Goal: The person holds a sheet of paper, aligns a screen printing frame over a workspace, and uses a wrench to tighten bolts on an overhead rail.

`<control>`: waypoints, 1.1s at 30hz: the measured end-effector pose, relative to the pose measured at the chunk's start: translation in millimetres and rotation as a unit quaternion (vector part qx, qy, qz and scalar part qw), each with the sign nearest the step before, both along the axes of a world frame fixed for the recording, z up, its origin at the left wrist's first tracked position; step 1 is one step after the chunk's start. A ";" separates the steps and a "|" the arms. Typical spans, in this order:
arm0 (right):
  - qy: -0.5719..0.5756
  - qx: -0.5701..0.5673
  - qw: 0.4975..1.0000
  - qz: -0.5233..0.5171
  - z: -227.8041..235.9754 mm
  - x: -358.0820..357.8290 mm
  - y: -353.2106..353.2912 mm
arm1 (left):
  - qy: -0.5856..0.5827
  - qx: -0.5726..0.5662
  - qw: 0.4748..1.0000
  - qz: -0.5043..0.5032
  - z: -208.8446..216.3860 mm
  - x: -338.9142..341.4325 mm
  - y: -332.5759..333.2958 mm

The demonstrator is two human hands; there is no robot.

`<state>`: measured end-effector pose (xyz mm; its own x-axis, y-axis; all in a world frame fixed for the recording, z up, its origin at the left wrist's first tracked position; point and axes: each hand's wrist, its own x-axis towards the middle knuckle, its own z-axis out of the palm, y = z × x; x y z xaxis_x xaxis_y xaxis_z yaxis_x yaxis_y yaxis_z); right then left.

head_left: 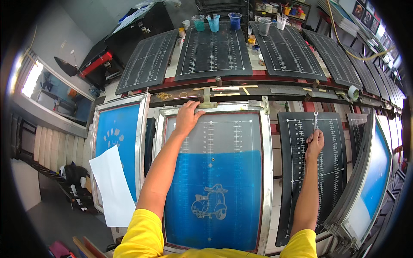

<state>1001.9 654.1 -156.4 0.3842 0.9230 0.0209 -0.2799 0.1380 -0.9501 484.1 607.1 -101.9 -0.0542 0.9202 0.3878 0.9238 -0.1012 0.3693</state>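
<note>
A screen printing frame point(267, 180) with blue-coated mesh and a pale scooter image point(209, 203) lies in front of me. My left hand point(188, 117) grips its far bar, fingers over the edge and thumb apart, just left of a metal clamp bracket point(208, 103). A second bracket point(265, 104) sits at the frame's far right corner. On the mesh, near the middle, rests a small brass-coloured nut point(213, 159). To the right, my right hand point(315, 144) is closed around a wrench point(316, 116), its jaw pointing away from me above a black ruled board point(297, 172).
Another blue screen point(124, 124) with a white paper sheet point(112, 189) stands at left. Several screens point(365, 189) lean together at right. Beyond a dark rail point(284, 90) carrying rubber bands and a marker point(225, 88) are black boards point(213, 51) and plastic cups of ink point(214, 23).
</note>
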 end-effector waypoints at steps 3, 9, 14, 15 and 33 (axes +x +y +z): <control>-0.017 -0.025 0.999 0.017 2.5 -1.0 0.0 | 0.002 -0.007 1.000 0.005 4.4 -1.9 0.7; -0.052 -0.060 0.992 0.097 17.4 4.6 4.4 | 0.008 -0.012 1.000 0.010 2.9 -5.2 3.8; -0.069 0.065 0.965 0.246 86.1 -56.1 -8.7 | 0.045 -0.014 0.999 0.024 4.1 0.0 4.9; -0.085 0.056 0.957 0.272 93.9 -83.4 -8.9 | 0.052 -0.019 0.998 0.031 2.8 -2.2 2.8; -0.554 0.038 0.788 0.264 61.6 -346.6 29.1 | 0.004 -0.028 0.998 0.047 9.4 0.9 3.9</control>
